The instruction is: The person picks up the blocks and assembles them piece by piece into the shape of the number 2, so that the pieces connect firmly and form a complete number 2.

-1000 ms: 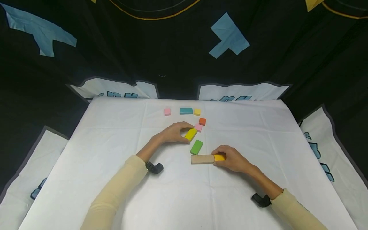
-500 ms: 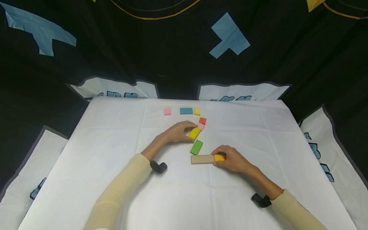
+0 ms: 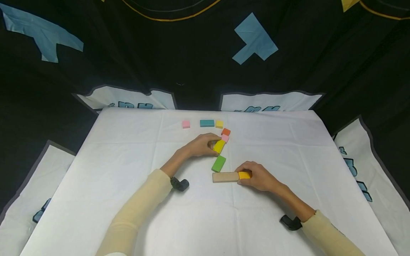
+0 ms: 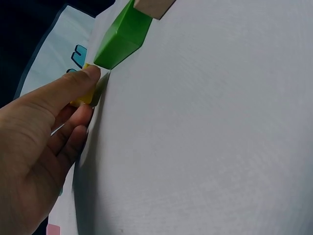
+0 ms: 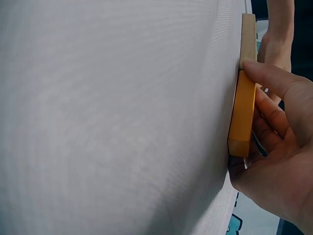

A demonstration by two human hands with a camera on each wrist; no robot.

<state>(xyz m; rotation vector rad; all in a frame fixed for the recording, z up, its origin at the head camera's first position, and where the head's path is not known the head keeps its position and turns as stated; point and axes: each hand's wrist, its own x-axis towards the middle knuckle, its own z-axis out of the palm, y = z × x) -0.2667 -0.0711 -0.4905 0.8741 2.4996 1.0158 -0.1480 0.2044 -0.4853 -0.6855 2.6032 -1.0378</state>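
Your left hand (image 3: 205, 145) pinches the yellow block (image 3: 219, 146) between thumb and fingers, on the white cloth (image 3: 192, 220) near the middle of the work area. The block lies at a slant; its far end meets the pink block (image 3: 225, 138), which abuts the red-orange block (image 3: 226, 132). The green block (image 3: 219, 164) lies just beside its near end, also slanted.

Your right hand (image 3: 257, 176) grips the amber block (image 3: 245, 175), thumb on the near side, fingers on the far side. This block sits end to end with the wooden block (image 3: 225, 177); your thumb tip lies at their seam. The green block's near end adjoins the wooden block.

Along the far side, from your left, locate the second pink block (image 3: 186, 124), the teal block (image 3: 207, 123) and the small yellow block (image 3: 219, 124).
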